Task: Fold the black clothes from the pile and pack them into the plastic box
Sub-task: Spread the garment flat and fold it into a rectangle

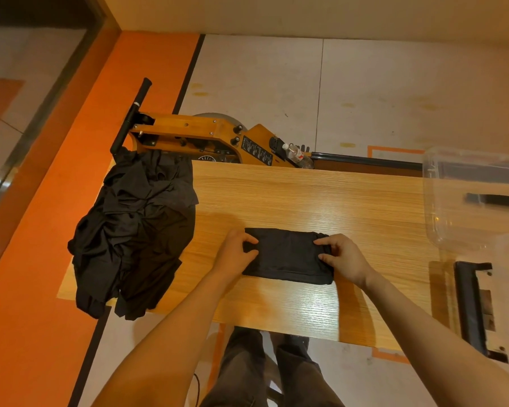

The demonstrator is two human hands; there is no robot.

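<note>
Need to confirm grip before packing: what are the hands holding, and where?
Both hold the folded black garment on the table: left hand pinches its left end, right hand its right end.

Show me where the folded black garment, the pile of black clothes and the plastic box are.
folded black garment [288, 255]: head view, middle of its top face.
pile of black clothes [135, 230]: head view, centre of the heap.
plastic box [465, 227]: head view, clear near wall.

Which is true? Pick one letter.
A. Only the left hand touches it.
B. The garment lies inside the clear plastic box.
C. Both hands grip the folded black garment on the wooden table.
C: the left hand and right hand pinch opposite ends of the folded black garment on the wooden table, outside the clear plastic box.
</note>
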